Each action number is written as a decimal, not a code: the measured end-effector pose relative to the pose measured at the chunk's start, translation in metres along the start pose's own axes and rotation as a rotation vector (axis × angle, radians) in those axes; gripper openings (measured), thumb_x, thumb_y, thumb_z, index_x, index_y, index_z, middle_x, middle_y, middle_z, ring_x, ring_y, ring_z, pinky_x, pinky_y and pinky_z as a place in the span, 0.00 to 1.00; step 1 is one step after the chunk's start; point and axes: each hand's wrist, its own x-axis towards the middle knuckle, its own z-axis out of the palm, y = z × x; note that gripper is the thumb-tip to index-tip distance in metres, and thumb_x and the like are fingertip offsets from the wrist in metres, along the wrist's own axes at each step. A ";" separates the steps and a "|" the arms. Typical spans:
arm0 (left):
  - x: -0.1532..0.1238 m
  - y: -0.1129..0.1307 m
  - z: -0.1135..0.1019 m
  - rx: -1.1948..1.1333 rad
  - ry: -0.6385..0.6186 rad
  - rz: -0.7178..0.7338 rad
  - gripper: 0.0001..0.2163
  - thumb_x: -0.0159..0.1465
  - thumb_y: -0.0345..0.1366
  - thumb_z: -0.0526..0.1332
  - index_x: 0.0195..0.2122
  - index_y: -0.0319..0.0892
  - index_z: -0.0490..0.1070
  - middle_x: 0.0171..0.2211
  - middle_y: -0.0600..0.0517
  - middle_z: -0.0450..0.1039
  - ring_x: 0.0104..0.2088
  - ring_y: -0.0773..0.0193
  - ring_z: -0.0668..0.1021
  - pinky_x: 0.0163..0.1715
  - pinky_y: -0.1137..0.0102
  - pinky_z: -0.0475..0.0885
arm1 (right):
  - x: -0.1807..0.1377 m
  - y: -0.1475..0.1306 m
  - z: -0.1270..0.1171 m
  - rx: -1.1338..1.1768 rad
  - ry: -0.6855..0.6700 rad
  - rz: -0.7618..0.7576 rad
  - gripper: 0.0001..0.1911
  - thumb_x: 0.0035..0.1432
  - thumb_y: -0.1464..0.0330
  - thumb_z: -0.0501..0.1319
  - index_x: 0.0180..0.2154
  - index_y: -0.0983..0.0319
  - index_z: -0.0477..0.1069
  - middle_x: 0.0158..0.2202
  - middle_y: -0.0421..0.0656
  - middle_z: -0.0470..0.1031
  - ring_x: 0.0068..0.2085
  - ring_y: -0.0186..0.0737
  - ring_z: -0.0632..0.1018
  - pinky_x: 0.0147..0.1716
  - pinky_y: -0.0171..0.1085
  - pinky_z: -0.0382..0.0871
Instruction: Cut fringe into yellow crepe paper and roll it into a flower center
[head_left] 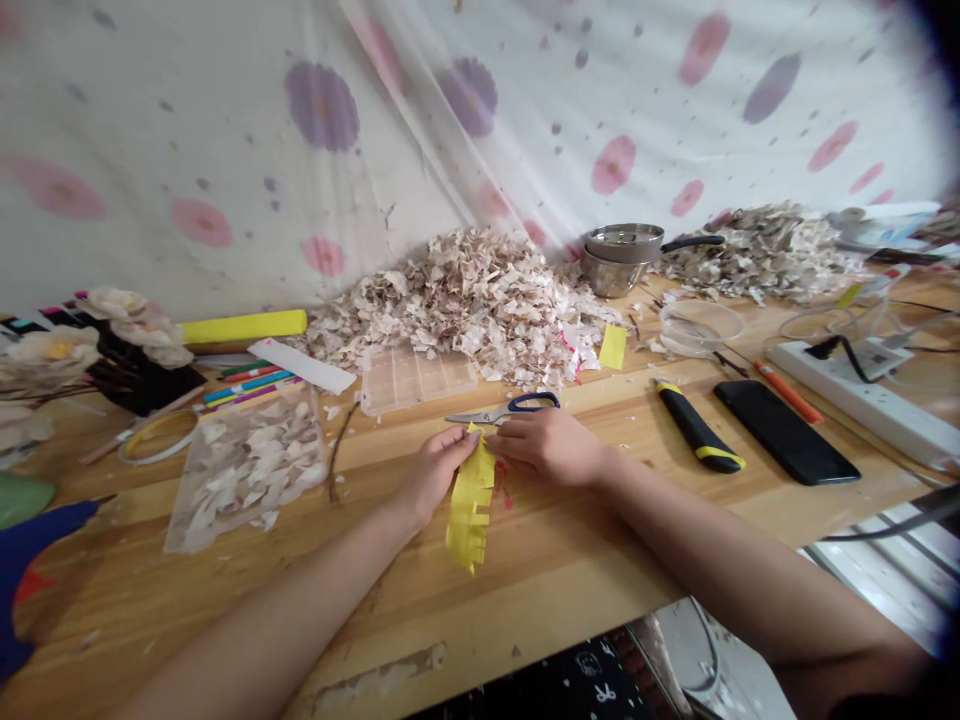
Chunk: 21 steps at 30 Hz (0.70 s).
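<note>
One fringed yellow strip point(470, 505), between the two hands over the wooden tabletop point(592, 560), its cut end hanging toward the person. Left hand point(437, 465) nearly closed, thumb and fingers pinching the strip's top end. Right hand point(551, 447) curled, fingertips at the strip's upper right edge — can't tell whether it grips too.

One pair of scissors point(510, 407), blue-handled, just beyond the hands, blades pointing left. Two big heaps of pale flakes: a larger one point(469, 300) behind the scissors, a smaller one point(765, 250) farther right. One clear tray point(321, 450) of flakes left; one clear compartment box point(420, 378) by the larger heap. Two metal bowls point(622, 258), stacked. One small yellow piece point(613, 347); one yellow roll point(247, 326). Right side: one black-and-yellow cutter point(697, 428), one black phone point(784, 430), one orange pen point(789, 392), one white power strip point(874, 400). Several colored pens point(253, 388) left — overlapping, exact count unclear. Writing: red marks on a white scrap point(571, 345), too small to read.
</note>
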 end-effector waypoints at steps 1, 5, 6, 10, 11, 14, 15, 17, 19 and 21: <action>0.001 -0.001 -0.001 0.006 0.005 0.004 0.13 0.52 0.45 0.66 0.29 0.39 0.72 0.25 0.53 0.72 0.26 0.65 0.72 0.28 0.73 0.65 | 0.000 -0.001 0.000 -0.049 -0.012 -0.018 0.14 0.67 0.71 0.47 0.38 0.66 0.71 0.31 0.47 0.73 0.29 0.36 0.69 0.28 0.35 0.55; 0.003 -0.004 -0.004 0.039 0.011 0.040 0.13 0.54 0.46 0.64 0.30 0.39 0.72 0.25 0.53 0.72 0.26 0.65 0.73 0.28 0.72 0.65 | 0.002 -0.005 0.003 -0.136 -0.029 -0.021 0.15 0.67 0.73 0.46 0.42 0.69 0.71 0.30 0.49 0.73 0.30 0.38 0.70 0.27 0.36 0.56; 0.003 -0.005 -0.004 0.052 0.010 0.056 0.13 0.55 0.46 0.63 0.31 0.39 0.72 0.25 0.53 0.72 0.26 0.65 0.73 0.29 0.72 0.66 | 0.002 -0.006 0.004 -0.121 -0.024 -0.005 0.15 0.66 0.73 0.46 0.43 0.70 0.70 0.30 0.49 0.73 0.30 0.39 0.70 0.27 0.36 0.57; -0.001 -0.008 -0.003 0.147 0.036 0.144 0.13 0.60 0.46 0.59 0.32 0.40 0.69 0.26 0.54 0.70 0.28 0.65 0.71 0.30 0.72 0.65 | 0.001 -0.006 0.007 0.182 0.085 0.192 0.11 0.63 0.69 0.53 0.41 0.65 0.72 0.30 0.46 0.73 0.30 0.37 0.71 0.29 0.36 0.60; -0.002 -0.009 -0.002 0.182 0.048 0.170 0.12 0.61 0.46 0.58 0.31 0.40 0.68 0.26 0.54 0.69 0.28 0.65 0.71 0.29 0.72 0.65 | 0.002 -0.006 0.007 0.340 0.122 0.286 0.10 0.62 0.67 0.55 0.40 0.64 0.72 0.29 0.45 0.73 0.29 0.35 0.71 0.29 0.35 0.61; -0.006 -0.008 -0.001 0.302 0.088 0.251 0.12 0.63 0.45 0.55 0.31 0.41 0.66 0.25 0.56 0.65 0.27 0.66 0.68 0.28 0.73 0.62 | 0.004 -0.006 0.005 1.005 0.161 0.708 0.14 0.60 0.60 0.56 0.32 0.64 0.70 0.21 0.38 0.68 0.20 0.29 0.67 0.20 0.30 0.59; -0.007 -0.007 -0.001 0.346 0.105 0.281 0.11 0.64 0.44 0.55 0.30 0.42 0.65 0.24 0.56 0.63 0.26 0.66 0.67 0.27 0.72 0.61 | 0.005 -0.007 0.004 1.222 0.131 0.849 0.16 0.60 0.59 0.54 0.29 0.64 0.68 0.18 0.36 0.65 0.17 0.28 0.64 0.16 0.28 0.55; -0.009 -0.003 -0.002 0.431 0.143 0.348 0.11 0.64 0.42 0.55 0.28 0.43 0.64 0.24 0.56 0.61 0.27 0.65 0.65 0.28 0.72 0.59 | 0.009 -0.008 0.000 1.514 0.023 1.024 0.18 0.61 0.58 0.51 0.25 0.64 0.65 0.15 0.34 0.61 0.12 0.26 0.59 0.10 0.27 0.48; -0.011 -0.001 -0.003 0.497 0.162 0.409 0.10 0.64 0.39 0.55 0.26 0.43 0.63 0.25 0.56 0.62 0.29 0.64 0.66 0.31 0.71 0.59 | 0.012 -0.010 -0.003 1.718 -0.110 1.071 0.16 0.60 0.61 0.49 0.26 0.64 0.66 0.14 0.33 0.60 0.10 0.25 0.55 0.07 0.26 0.43; -0.013 0.001 -0.004 0.624 0.140 0.488 0.10 0.64 0.36 0.55 0.26 0.43 0.64 0.26 0.54 0.63 0.30 0.62 0.66 0.33 0.69 0.59 | 0.013 -0.013 -0.006 1.960 -0.225 1.090 0.15 0.60 0.64 0.47 0.30 0.65 0.67 0.14 0.33 0.60 0.10 0.24 0.55 0.06 0.24 0.40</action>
